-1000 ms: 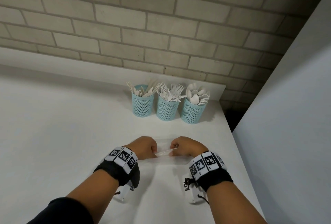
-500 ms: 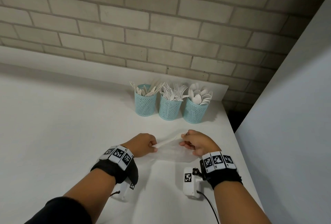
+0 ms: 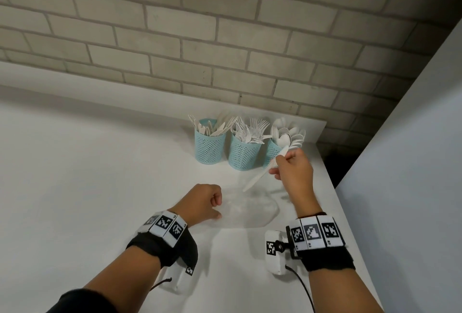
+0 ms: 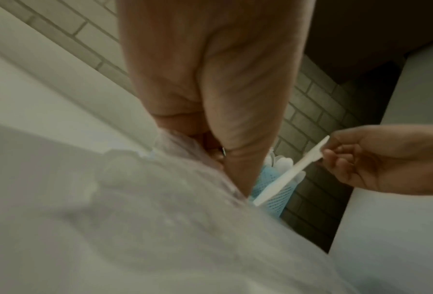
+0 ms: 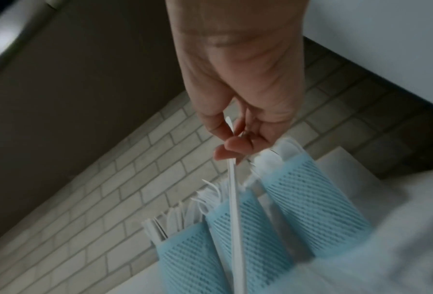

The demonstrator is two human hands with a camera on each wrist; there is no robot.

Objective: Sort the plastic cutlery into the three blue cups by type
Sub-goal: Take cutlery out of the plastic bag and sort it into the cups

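Three blue mesh cups stand in a row at the back of the table: the left cup point(image 3: 209, 146) with flat knife-like pieces, the middle cup point(image 3: 243, 154) with forks, the right cup point(image 3: 271, 154) with spoons. My right hand point(image 3: 278, 164) pinches a white plastic knife point(image 3: 257, 177) by its upper end, just in front of the right cup, with the knife slanting down to the left. The right wrist view shows the knife point(image 5: 235, 208) hanging in front of the cups. My left hand point(image 3: 215, 202) rests on the table and grips a crumpled clear plastic wrapper point(image 3: 250, 209).
A brick wall point(image 3: 225, 37) and a low white ledge point(image 3: 100, 92) run behind the cups. The table's right edge point(image 3: 350, 225) is close to my right arm, with a grey panel point(image 3: 412, 162) and a dark gap point(image 3: 330, 165) beyond it.
My right hand has pulled the knife away from my left hand and up toward the cups. The left hand has stayed low, holding the wrapper on the table.
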